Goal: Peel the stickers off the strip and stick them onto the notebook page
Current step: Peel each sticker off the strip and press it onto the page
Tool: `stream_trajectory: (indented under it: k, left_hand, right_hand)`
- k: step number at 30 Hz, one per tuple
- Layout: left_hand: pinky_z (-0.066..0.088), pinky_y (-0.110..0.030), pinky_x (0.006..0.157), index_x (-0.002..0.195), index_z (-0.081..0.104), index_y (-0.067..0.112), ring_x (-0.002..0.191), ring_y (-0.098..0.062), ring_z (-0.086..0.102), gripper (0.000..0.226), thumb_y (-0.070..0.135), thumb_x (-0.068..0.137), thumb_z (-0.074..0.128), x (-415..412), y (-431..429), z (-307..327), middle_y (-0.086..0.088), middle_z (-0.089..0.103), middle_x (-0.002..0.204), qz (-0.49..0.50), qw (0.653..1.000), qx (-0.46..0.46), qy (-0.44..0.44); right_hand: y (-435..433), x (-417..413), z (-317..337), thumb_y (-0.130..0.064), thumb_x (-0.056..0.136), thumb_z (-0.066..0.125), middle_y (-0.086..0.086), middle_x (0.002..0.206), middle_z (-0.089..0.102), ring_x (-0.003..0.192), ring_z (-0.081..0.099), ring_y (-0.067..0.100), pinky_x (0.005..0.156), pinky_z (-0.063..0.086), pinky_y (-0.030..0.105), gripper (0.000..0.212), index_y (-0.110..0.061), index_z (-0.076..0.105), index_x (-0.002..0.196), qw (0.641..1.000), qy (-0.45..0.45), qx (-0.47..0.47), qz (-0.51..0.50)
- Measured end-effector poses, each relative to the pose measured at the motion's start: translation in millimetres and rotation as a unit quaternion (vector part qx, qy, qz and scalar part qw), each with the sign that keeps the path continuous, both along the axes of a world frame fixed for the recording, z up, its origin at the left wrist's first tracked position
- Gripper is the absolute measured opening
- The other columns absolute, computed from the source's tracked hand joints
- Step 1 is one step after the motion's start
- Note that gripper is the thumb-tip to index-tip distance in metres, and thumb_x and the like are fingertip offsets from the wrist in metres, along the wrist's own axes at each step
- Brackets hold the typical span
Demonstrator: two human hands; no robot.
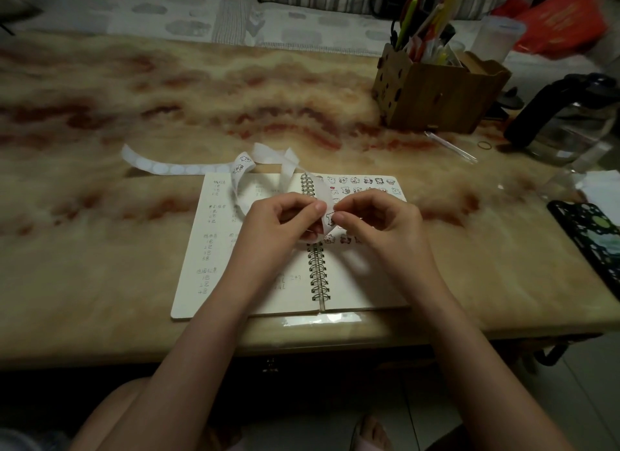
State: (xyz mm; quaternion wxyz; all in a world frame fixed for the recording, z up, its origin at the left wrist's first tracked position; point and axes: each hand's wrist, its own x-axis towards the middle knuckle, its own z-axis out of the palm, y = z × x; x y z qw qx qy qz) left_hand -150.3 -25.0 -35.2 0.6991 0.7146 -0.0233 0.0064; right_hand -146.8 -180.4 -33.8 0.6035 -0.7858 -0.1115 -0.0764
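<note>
An open spiral notebook lies near the table's front edge. Its left page carries handwriting; its right page has rows of small cartoon stickers along the top. A long white sticker strip trails from the table at the left, loops over the notebook and ends between my hands. My left hand grips the strip's end above the spiral binding. My right hand pinches a sticker at the strip's bent edge, thumb and forefinger together.
A wooden pen holder full of pens stands at the back right. A dark glass kettle sits at the far right, with a patterned phone case nearer. A rubber band and a clear pen lie beside the holder.
</note>
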Motion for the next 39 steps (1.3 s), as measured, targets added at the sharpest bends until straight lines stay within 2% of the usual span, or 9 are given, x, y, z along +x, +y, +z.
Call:
stream_trajectory:
  k: [5,12,15,19,25,28,31,35,39]
  left_hand:
    - [0.059,-0.025,0.070,0.082,0.072,0.013,0.065,-0.011,0.065,0.008,0.014,0.088,0.066,0.3,-0.3,-0.3,0.001,0.068,0.064,0.015,1.000,-0.006,0.005]
    - [0.056,-0.021,0.065,0.078,0.071,0.010,0.064,-0.012,0.066,0.011,0.014,0.088,0.066,-1.4,-2.0,1.7,-0.002,0.068,0.065,0.023,0.999,-0.014,0.025]
    - [0.056,-0.020,0.064,0.081,0.071,0.009,0.063,-0.012,0.066,0.011,0.015,0.088,0.066,-1.2,-2.0,1.5,-0.005,0.069,0.069,0.029,0.999,-0.017,0.032]
    - [0.056,-0.021,0.065,0.085,0.071,0.004,0.063,-0.012,0.066,0.012,0.015,0.088,0.066,-0.2,-2.1,-0.1,-0.007,0.071,0.070,0.041,0.999,0.001,0.021]
    - [0.058,-0.027,0.067,0.081,0.071,0.008,0.063,-0.013,0.066,0.012,0.014,0.089,0.065,0.6,-1.3,-2.4,-0.009,0.070,0.067,0.056,0.998,0.022,0.016]
    - [0.058,-0.024,0.067,0.079,0.071,0.011,0.065,-0.012,0.066,0.012,0.015,0.089,0.065,0.5,-1.2,-3.3,-0.010,0.070,0.071,0.062,0.997,0.032,0.013]
    - [0.059,-0.025,0.068,0.078,0.071,0.013,0.065,-0.012,0.066,0.013,0.016,0.089,0.065,1.3,0.5,-5.4,-0.006,0.070,0.068,0.061,0.997,0.035,0.016]
    - [0.058,-0.024,0.068,0.079,0.071,0.012,0.066,-0.012,0.067,0.012,0.016,0.089,0.065,2.2,1.3,-7.2,-0.008,0.071,0.070,0.064,0.997,0.038,0.022]
    - [0.057,-0.022,0.067,0.080,0.071,0.012,0.067,-0.013,0.067,0.012,0.016,0.089,0.065,2.4,0.4,-7.3,-0.008,0.071,0.071,0.061,0.997,0.038,0.022]
  right_hand:
    - [0.4,-0.3,0.4,-0.004,0.078,0.072,-0.006,0.076,0.068,0.068,0.060,0.001,0.063,0.049,0.020,0.009,-0.011,0.068,0.081,0.999,-0.022,-0.034,-0.005]
    - [-1.0,1.3,-3.5,-0.011,0.080,0.071,-0.002,0.089,0.060,0.072,0.055,0.011,0.065,0.043,0.020,0.005,-0.013,0.067,0.080,0.992,-0.056,-0.110,-0.019]
    - [-1.7,0.5,-2.5,-0.014,0.081,0.071,-0.001,0.093,0.055,0.073,0.051,0.011,0.068,0.039,0.012,0.006,-0.017,0.066,0.081,0.991,-0.057,-0.117,-0.012]
    - [-4.0,-1.8,1.1,-0.014,0.081,0.071,0.000,0.094,0.055,0.077,0.050,0.009,0.070,0.039,0.013,0.005,-0.016,0.067,0.081,0.994,-0.045,-0.096,0.006]
    - [-15.9,-1.2,10.7,-0.012,0.083,0.069,0.007,0.084,0.069,0.070,0.054,0.005,0.054,0.043,0.014,0.004,-0.013,0.066,0.081,0.999,0.033,0.002,0.001]
    - [-34.4,3.2,14.4,-0.008,0.081,0.069,-0.001,0.072,0.068,0.058,0.054,0.001,0.046,0.041,0.012,0.006,-0.013,0.066,0.079,0.993,0.109,0.028,-0.029]
    - [-57.2,6.8,17.3,-0.004,0.080,0.069,-0.004,0.058,0.063,0.047,0.049,0.004,0.041,0.038,0.013,0.008,-0.010,0.067,0.076,0.983,0.169,0.022,-0.073]
    - [-79.4,7.6,17.8,-0.005,0.084,0.065,0.012,0.065,0.053,0.047,0.042,0.014,0.037,0.039,0.015,0.012,-0.007,0.066,0.073,0.970,0.219,-0.008,-0.110]
    - [-89.1,8.8,16.0,-0.003,0.085,0.064,0.011,0.067,0.059,0.043,0.047,0.009,0.038,0.040,0.014,0.010,-0.004,0.065,0.075,0.963,0.240,-0.039,-0.117]
